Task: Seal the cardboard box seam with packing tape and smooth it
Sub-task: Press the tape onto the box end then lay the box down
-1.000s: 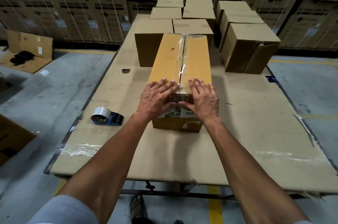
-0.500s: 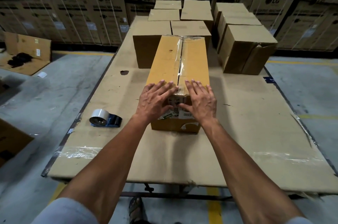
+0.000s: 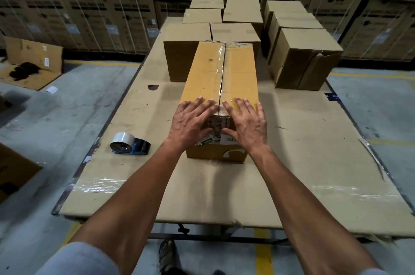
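Observation:
A long yellowish cardboard box (image 3: 238,72) lies lengthwise on the cardboard-covered table (image 3: 303,151), its near end toward me. Clear packing tape (image 3: 221,68) runs along its top centre seam and folds over the near edge. My left hand (image 3: 190,120) and my right hand (image 3: 246,124) press flat on the box's near top edge, one on each side of the seam, fingers spread, thumbs on the near end face. Neither hand grips anything. A tape dispenser (image 3: 130,146) with a white roll rests on the table left of the box.
Several closed brown boxes (image 3: 186,50) stand behind the long box, and a stack (image 3: 301,54) at the back right. Strapped cartons (image 3: 89,16) line the back wall. A flattened box (image 3: 31,61) lies on the floor at left. The table's near edge is just before my forearms.
Both hands have spread slightly apart at the near end of the box and stay flat on it. The view has shifted a little; the box and dispenser have not moved.

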